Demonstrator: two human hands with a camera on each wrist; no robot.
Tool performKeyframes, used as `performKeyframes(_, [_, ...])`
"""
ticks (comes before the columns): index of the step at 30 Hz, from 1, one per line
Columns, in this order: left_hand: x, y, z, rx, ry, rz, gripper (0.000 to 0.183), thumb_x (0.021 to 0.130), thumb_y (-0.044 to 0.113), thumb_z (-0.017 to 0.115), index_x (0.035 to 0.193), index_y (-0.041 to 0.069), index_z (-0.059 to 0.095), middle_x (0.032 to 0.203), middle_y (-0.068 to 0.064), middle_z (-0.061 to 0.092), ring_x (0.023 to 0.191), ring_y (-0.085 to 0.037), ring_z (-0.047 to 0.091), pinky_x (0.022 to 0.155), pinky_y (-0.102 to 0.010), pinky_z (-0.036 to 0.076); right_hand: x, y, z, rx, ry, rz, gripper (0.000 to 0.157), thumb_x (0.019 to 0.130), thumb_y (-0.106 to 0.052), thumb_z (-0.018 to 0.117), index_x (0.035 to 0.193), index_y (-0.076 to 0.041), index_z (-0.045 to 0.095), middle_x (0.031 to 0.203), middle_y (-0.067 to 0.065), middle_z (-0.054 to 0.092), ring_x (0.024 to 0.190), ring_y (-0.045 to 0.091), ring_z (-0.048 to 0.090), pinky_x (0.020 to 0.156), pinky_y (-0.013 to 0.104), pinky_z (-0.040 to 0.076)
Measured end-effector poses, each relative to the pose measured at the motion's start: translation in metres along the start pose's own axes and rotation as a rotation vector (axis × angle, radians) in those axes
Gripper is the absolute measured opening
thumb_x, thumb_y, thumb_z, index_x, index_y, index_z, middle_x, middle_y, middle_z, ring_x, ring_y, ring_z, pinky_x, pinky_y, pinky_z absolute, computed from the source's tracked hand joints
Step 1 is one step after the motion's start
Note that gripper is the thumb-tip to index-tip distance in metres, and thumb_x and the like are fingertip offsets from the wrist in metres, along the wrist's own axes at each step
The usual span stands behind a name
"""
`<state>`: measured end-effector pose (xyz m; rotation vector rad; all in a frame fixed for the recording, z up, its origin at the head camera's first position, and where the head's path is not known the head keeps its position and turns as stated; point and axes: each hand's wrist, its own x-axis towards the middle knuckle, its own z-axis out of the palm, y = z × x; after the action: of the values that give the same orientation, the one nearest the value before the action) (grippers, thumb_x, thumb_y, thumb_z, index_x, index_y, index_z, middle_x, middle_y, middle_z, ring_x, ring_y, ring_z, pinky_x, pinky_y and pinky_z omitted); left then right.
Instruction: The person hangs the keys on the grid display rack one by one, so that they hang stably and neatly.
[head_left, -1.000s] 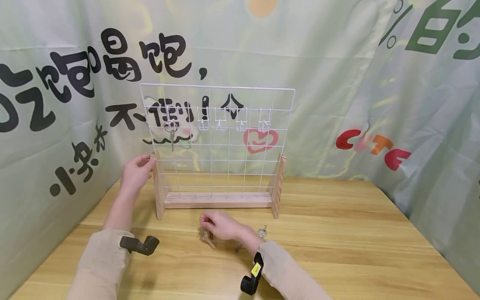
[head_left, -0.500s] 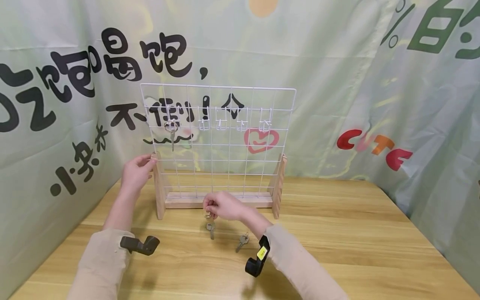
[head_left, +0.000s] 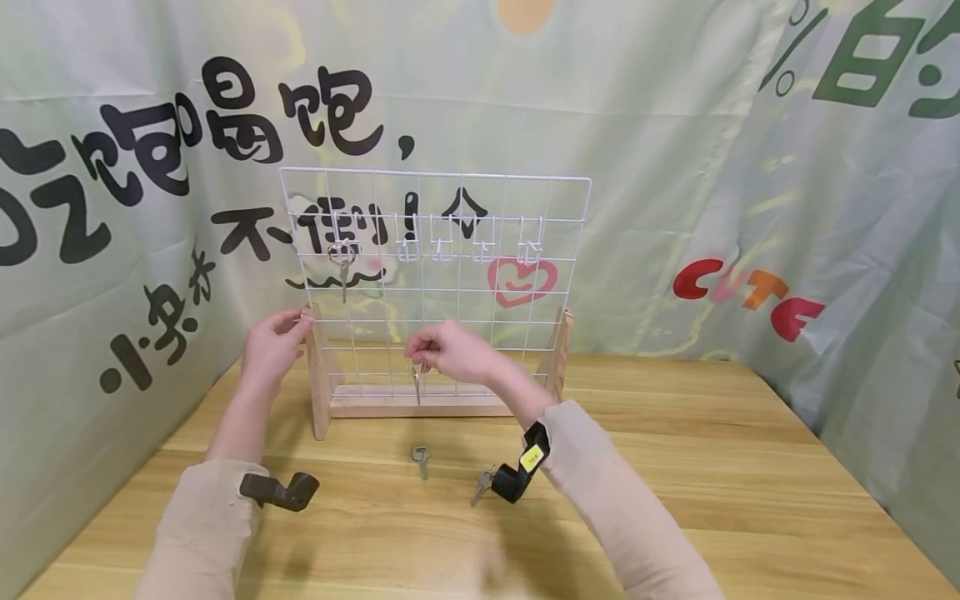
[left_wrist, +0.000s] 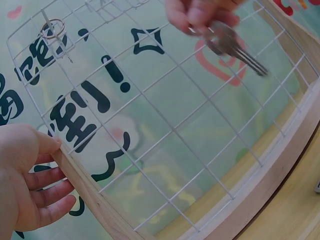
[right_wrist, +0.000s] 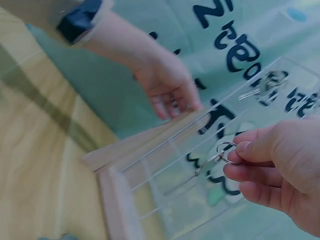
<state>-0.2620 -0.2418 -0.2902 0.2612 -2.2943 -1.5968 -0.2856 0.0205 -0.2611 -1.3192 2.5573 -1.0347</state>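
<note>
My right hand (head_left: 453, 350) pinches a metal key ring (right_wrist: 218, 148) between thumb and fingertips, and a silver key (head_left: 417, 388) dangles from it in front of the lower grid. My left hand (head_left: 272, 346) grips the top of the left wooden post (head_left: 318, 379) of a white wire grid rack, thumb on the near side, other fingers partly behind. Another key (head_left: 344, 282) hangs by its ring from the leftmost of several white hooks (head_left: 442, 250) on the rack. In the left wrist view, the held key (left_wrist: 245, 55) looks blurred.
Two keys lie on the wooden table in front of the rack: one key (head_left: 421, 461) near the middle, another key (head_left: 482, 485) partly overlapped by the right wrist camera (head_left: 517, 477). A printed curtain (head_left: 660, 192) stands behind and at both sides.
My right hand has lifted the ring and key off the table, rising to the lower grid and uncovering the two keys below. My left hand has stayed on the post.
</note>
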Motion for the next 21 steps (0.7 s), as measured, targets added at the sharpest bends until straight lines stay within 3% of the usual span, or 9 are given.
performKeyframes(5, [0.000,0.000,0.000,0.000,0.001,0.001,0.054,0.097,0.035,0.046,0.138,0.002,0.040,0.138,-0.018,0.043,0.122,-0.031,0.043,0.097,-0.042,0.044,0.004,-0.013,-0.020,0.012,0.046,-0.009,0.011,0.090,0.005,0.054,0.095,0.005,0.064,0.086,0.014,0.066,0.074,0.018,0.062,0.066,0.019,0.053])
performKeyframes(10, [0.001,-0.001,0.000,0.010,-0.004,-0.005,0.054,0.097,0.036,0.046,0.139,0.002,0.040,0.138,-0.018,0.042,0.122,-0.031,0.044,0.097,-0.042,0.044,0.003,-0.023,-0.035,0.003,0.115,0.001,0.011,0.091,0.000,0.056,0.095,0.001,0.066,0.084,0.009,0.067,0.070,0.015,0.060,0.060,0.020,0.051])
performKeyframes(14, [0.000,-0.001,0.000,0.011,-0.007,0.000,0.054,0.097,0.036,0.046,0.139,0.002,0.040,0.138,-0.018,0.043,0.121,-0.032,0.044,0.097,-0.042,0.044,0.004,-0.031,-0.045,0.012,0.194,-0.008,0.010,0.089,-0.002,0.059,0.095,-0.001,0.067,0.083,0.006,0.067,0.065,0.014,0.057,0.058,0.022,0.050])
performKeyframes(21, [-0.001,0.000,-0.001,0.014,-0.007,0.003,0.055,0.097,0.036,0.046,0.139,0.003,0.039,0.139,-0.018,0.042,0.122,-0.032,0.044,0.097,-0.042,0.044,0.007,-0.046,-0.057,0.028,0.347,-0.052,0.013,0.089,0.001,0.059,0.098,0.002,0.067,0.089,0.010,0.068,0.073,0.015,0.061,0.062,0.022,0.053])
